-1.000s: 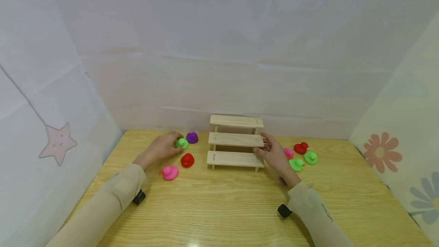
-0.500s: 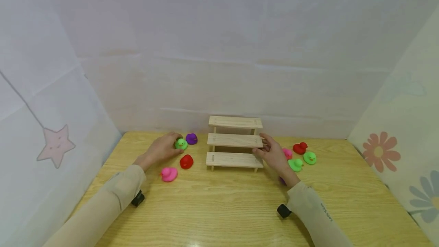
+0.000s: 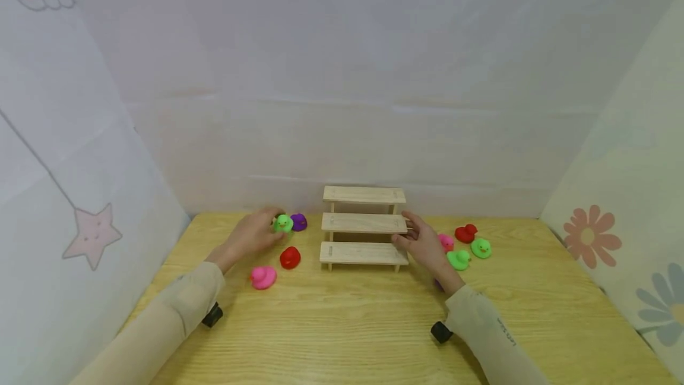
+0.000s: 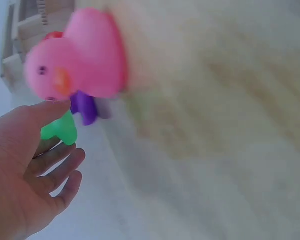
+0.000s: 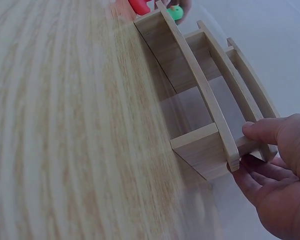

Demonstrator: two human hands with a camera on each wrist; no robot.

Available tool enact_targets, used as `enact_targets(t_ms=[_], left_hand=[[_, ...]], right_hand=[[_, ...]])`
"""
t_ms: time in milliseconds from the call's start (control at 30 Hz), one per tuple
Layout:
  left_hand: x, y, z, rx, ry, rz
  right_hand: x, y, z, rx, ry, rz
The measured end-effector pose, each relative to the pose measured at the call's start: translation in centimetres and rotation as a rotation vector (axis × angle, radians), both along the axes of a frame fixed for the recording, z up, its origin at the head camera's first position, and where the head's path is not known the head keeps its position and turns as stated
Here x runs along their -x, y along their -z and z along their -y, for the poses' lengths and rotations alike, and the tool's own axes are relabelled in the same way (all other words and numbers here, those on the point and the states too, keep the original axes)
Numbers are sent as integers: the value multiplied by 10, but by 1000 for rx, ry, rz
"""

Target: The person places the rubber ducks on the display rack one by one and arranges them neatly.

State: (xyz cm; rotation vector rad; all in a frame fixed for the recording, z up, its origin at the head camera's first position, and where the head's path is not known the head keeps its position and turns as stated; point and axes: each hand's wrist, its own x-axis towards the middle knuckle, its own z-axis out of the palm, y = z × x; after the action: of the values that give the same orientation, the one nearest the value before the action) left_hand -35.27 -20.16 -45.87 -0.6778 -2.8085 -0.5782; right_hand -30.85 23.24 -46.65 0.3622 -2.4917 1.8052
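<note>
At the left of the head view, the person's left hand is reaching over the table, its thumb and forefinger pinching a small bright green plastic-looking duck; whether that duck is touching the tabletop cannot be told. Just right of and below this hand, a glossy pink toy duck is sitting, then a round red toy duck, and a purple toy duck is resting just beside the held green one.

At centre, a pale wooden three-step stand is standing upright, the right hand gripping the right end of its middle board between thumb and fingers.

Farther right, a partly hidden purple duck, a second pink duck, a second green duck, a second red duck and a third green duck are clustering.

The work is seemingly just beginning: one duck is being held, while eight are lying ungripped on the tabletop rather than on the boards.
</note>
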Motion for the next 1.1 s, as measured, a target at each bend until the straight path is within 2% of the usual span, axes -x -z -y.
enact_targets(t_ms=[100,367,567,767,833,1000,1100], left_hand=[[2,-13,-10,-16,22,-51],[3,-53,-47,-2,89,-116],[6,-75,-70,23,139,-171],[12,-86,-84,29,160,-218],[12,-89,-88,29,166,-232],[8,-93,-97,54,174,-251],[6,-93,-101,75,167,-258]], right_hand=[[-1,-2,-1,-7,11,-7],[0,-2,-8,-6,19,-18],[3,2,-9,-5,19,-33],[6,3,-9,-16,28,-51],[4,-1,-7,-20,24,-52],[2,-1,-2,-9,25,-41],[4,6,1,2,26,-45]])
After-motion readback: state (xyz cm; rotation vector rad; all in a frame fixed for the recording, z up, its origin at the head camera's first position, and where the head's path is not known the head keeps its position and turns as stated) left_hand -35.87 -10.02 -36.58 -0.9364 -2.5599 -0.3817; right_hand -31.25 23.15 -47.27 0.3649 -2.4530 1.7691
